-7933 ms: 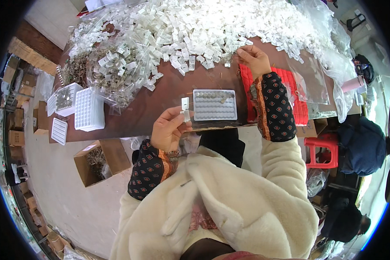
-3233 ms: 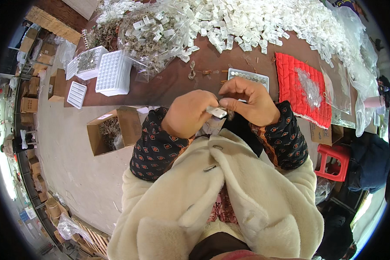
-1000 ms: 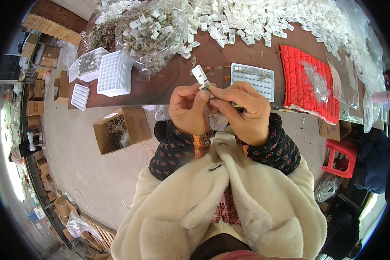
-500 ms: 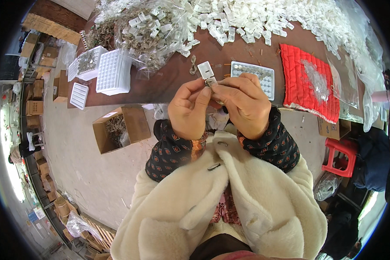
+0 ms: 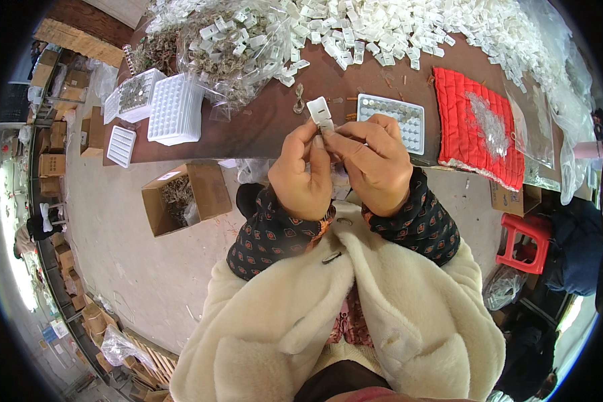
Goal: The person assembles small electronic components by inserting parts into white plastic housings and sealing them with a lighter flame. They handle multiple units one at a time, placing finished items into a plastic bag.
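Between my two hands, in front of my chest, is a small white plastic case with its lid (image 5: pixel 319 108) swung up and a slot in it. My left hand (image 5: pixel 303 171) pinches the lower part of the case from the left. From the right, my right hand (image 5: pixel 376 161) closes thumb and fingers on the same part. Fingertips hide most of the lower half, so what lies inside does not show. Just beyond my right hand sits a white tray (image 5: pixel 409 139) with round cells, several holding small discs. A thin twisted wire bundle (image 5: pixel 299 98) lies on the table beyond my left hand.
A heap of white cases (image 5: pixel 382 33) covers the table's far side. Stacked white trays (image 5: pixel 175 114) and a bag of wiring (image 5: pixel 231 74) are at left. A red quilted pad (image 5: pixel 472 127) bears clear pieces. Below stand a cardboard box (image 5: pixel 211 194) and red stool (image 5: pixel 526 242).
My left hand has shifted slightly right, nearer my right hand, and its fingers have drawn in around the case. The case stays at nearly the same spot, its lid still up.
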Demonstrator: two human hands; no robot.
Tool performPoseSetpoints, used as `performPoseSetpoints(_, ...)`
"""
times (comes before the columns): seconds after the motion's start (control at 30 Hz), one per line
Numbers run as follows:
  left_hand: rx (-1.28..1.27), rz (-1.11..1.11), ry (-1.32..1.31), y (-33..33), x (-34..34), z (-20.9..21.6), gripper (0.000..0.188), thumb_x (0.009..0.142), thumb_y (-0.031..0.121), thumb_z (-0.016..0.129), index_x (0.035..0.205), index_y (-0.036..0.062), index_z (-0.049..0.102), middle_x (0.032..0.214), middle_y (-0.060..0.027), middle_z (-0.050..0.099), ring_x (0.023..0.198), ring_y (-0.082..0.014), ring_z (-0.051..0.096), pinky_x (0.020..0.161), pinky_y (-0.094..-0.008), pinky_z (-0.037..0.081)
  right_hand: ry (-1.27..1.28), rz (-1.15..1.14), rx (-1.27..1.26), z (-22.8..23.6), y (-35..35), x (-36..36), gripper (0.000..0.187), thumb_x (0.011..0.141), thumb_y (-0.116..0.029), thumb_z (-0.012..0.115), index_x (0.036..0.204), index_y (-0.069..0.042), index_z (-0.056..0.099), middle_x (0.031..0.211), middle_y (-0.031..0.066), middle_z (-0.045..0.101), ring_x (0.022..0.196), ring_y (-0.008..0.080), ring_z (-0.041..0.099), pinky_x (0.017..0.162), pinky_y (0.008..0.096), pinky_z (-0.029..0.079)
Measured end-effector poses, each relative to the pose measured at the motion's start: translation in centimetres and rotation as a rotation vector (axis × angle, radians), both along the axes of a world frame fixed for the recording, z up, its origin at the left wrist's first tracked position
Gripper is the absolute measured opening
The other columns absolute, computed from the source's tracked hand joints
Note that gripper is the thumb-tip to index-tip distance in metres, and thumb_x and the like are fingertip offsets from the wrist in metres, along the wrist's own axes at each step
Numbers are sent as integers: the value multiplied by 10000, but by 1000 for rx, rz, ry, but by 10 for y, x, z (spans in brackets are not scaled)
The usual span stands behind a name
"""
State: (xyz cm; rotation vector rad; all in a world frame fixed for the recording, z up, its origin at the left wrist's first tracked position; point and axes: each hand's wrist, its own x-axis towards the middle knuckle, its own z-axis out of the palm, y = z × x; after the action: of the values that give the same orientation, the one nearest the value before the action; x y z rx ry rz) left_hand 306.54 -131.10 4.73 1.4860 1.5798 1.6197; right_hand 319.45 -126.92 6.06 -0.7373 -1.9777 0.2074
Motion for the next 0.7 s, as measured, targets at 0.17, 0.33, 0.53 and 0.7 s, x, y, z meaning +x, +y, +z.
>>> performPoseSetpoints(0.17,58,37,139,-1,0,1,198,969,15,512,1149,-36,578,883,-126,672,707,-140,671,644,-266,537,-16,-8,43,-2,-1,-2,329,648,-15,665,974,-17,705,943,72,651,831,224,601,821,375,454)
performPoseSetpoints(0.33,50,42,122,-1,1,1,193,979,13,491,1145,-32,579,878,-126,660,670,-149,657,605,-278,533,-32,-10,49,-3,-3,-2,344,641,-7,660,983,-8,699,950,77,645,842,223,610,820,399,458)
performPoseSetpoints(0.53,59,56,141,-1,2,0,195,970,-3,486,1141,-33,575,877,-140,652,642,-180,648,576,-292,523,-38,3,62,-4,-4,-3,348,649,4,660,995,-2,694,953,78,642,860,221,616,821,409,456)
performPoseSetpoints(0.7,106,83,238,0,2,3,190,958,-21,484,1124,-30,575,875,-154,647,630,-213,644,566,-306,517,-25,-3,75,-4,-4,-4,333,653,9,666,983,-7,700,956,74,642,861,213,615,816,399,451)
